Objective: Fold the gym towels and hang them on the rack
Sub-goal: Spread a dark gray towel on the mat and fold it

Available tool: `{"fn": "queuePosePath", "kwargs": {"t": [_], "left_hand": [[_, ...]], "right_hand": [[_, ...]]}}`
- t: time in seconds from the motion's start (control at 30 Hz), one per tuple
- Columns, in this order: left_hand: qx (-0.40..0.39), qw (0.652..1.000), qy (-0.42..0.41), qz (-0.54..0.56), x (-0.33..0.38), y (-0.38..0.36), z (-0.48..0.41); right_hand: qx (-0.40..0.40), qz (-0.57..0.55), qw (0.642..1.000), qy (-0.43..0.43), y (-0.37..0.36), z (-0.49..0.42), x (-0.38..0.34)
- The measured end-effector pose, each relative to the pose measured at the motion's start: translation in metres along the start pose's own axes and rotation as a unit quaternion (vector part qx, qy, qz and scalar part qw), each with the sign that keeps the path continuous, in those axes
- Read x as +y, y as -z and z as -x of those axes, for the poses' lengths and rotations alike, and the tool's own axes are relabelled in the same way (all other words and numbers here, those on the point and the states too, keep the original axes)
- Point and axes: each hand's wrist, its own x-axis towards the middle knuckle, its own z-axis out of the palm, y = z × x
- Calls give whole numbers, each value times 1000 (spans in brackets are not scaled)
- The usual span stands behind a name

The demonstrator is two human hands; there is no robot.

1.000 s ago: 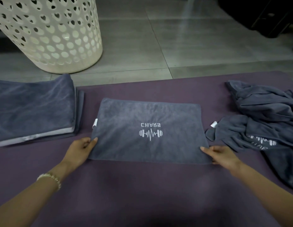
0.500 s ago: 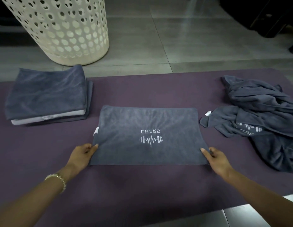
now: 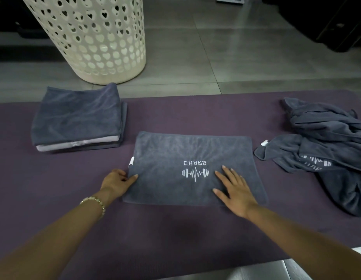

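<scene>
**Logo towel pinned flat, next fold at risk of skewing**

I take the logo towel (image 3: 185,150) as my landmark; it lies flat as a neat rectangle, print facing up. Under it runs the purple mat (image 3: 175,239), which extends well past it on both sides. Beyond it and to its left, off the mat, a white perforated laundry hamper (image 3: 94,37) stands on the tiled floor. To its right, apart from it, sits the heap of unfolded towels (image 3: 326,138). To its left and a little farther from me is the stack of folded towels (image 3: 76,118). I see no rack anywhere.

My right hand (image 3: 234,188) lies flat on the towel's near-right part, just beside the logo (image 3: 195,171), fingers straight and spread, gripping nothing. My left hand (image 3: 117,181) pinches the towel's left edge, thumb on top, just below the white tag (image 3: 132,161). A bracelet (image 3: 93,201) sits on that wrist.

I judge the next fold to be the risky part. If I pull the left edge across while the right palm presses off-centre, the cloth may skew and the edges will not meet. Terry may also drag on the mat and bunch into a ridge. A wide sweep rightward could snag the heap, and the tag may end up poking out.
</scene>
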Motion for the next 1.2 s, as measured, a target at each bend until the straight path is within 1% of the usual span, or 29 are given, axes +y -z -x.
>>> {"fn": "queuePosePath", "kwargs": {"t": [0.07,0.13,0.2,0.3,0.37,0.43,0.5,0.57,0.6,0.63,0.67,0.7,0.73,0.8,0.83,0.87,0.9,0.93,0.97,1.0,1.03,1.1,1.17,1.2], "left_hand": [[-30,1000,-3,-1,3,-3,-2],[-35,999,5,27,11,-9,-1],[-29,996,17,88,20,-13,-1],[-29,977,42,205,28,-14,-2],[-56,964,67,252,32,-11,-2],[-104,950,84,284,37,-6,-1],[-162,934,66,313,48,1,3],[-197,923,22,330,71,1,12],[-205,920,-2,333,86,-2,20],[-213,917,-28,335,101,-8,28],[-230,912,-56,336,117,-16,38],[-256,903,-81,335,134,-24,51],[-290,891,-101,333,148,-32,62],[-357,861,-116,344,169,-49,76],[-367,854,-123,348,175,-55,80],[-348,865,-138,335,176,-62,81],[-303,892,-168,289,173,-69,78],[-246,923,-209,209,166,-76,72],[-192,942,-250,111,155,-82,66],[-158,946,-284,17,143,-88,61],[-148,939,-305,-59,131,-94,59],[-147,911,-342,-176,113,-105,55],[-137,887,-361,-253,105,-115,55],[-130,882,-361,-272,103,-119,56]], "right_hand": [[-15,20,1000,-16,-6,-6,-7],[-17,28,999,-28,-10,-8,-11],[-18,26,999,-28,-12,-8,-10],[-26,18,999,-16,-8,-8,-7],[-38,2,999,-20,-4,-8,-7],[-37,-38,998,-29,3,-9,-8],[15,-119,992,-34,7,-12,-8],[99,-218,970,-31,14,-16,-9],[130,-271,953,-40,19,-18,-11],[144,-326,932,-62,24,-20,-13],[145,-382,908,-92,30,-22,-16],[129,-441,879,-125,37,-23,-19],[98,-506,842,-162,40,-27,-17],[27,-629,745,-220,45,-31,-7],[7,-677,697,-238,45,-32,2],[8,-703,663,-257,44,-32,12],[15,-718,642,-268,45,-29,19],[17,-718,639,-277,44,-26,23],[19,-705,650,-283,43,-23,25],[20,-680,675,-287,42,-20,23],[28,-650,702,-289,40,-20,20],[63,-600,743,-289,37,-24,9],[110,-566,763,-290,30,-31,-1],[130,-556,768,-290,26,-35,-5]]}}
